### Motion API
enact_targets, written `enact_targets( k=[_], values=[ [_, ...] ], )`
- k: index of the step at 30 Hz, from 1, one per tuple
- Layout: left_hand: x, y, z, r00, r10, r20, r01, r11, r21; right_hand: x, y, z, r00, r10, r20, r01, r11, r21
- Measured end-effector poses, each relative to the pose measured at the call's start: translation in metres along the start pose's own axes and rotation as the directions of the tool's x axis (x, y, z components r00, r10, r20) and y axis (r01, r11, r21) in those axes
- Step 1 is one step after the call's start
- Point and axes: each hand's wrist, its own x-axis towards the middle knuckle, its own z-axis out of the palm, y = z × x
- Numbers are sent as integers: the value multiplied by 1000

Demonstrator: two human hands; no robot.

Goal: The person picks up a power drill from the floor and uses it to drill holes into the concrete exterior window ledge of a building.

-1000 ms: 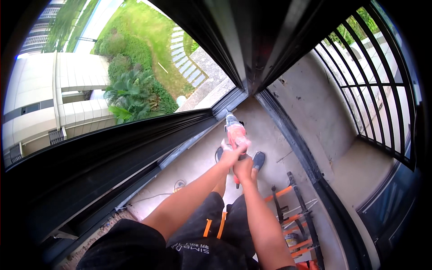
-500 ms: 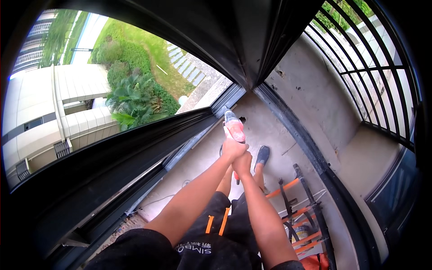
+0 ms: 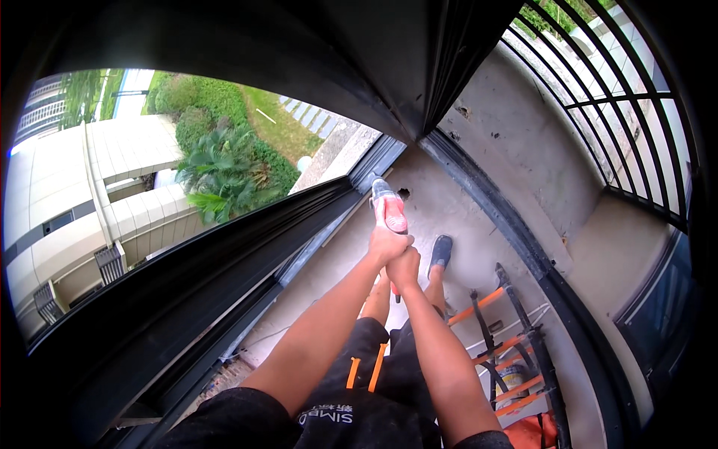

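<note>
A red power drill [image 3: 395,215] with a grey front end points away from me, its nose at the lower corner of the dark metal window frame [image 3: 378,159]. My left hand [image 3: 388,245] is closed round the rear of the drill. Just behind and to its right, my right hand [image 3: 404,269] is closed as well, pressed against the left hand at the drill's grip. A red end of the grip shows below my hands. The drill's tip is too small and blurred to make out.
An orange and black stepladder [image 3: 516,352] stands at the right, with a bucket [image 3: 511,376] and a red bag [image 3: 532,432] by it. A hole [image 3: 404,194] marks the concrete near the drill. Black bars [image 3: 621,105] stand far right; the window opening at left overlooks greenery [image 3: 224,161].
The view has tilted slightly, so the window and greenery sit lower in it. Both hands keep their hold on the drill, its nose still at the frame corner.
</note>
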Motion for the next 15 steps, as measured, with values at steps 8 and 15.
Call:
enact_targets(
  k=[8, 15],
  values=[
    [5, -5, -3, 995, 92, -33, -89, 992, 91, -1, -4, 7, 998, 29, -48, -26, 998, 53],
    [8, 1, -1, 999, 37, 5, -37, 998, 53, 6, 2, 2, 999, 21, -34, -19, 998, 58]
  ],
)
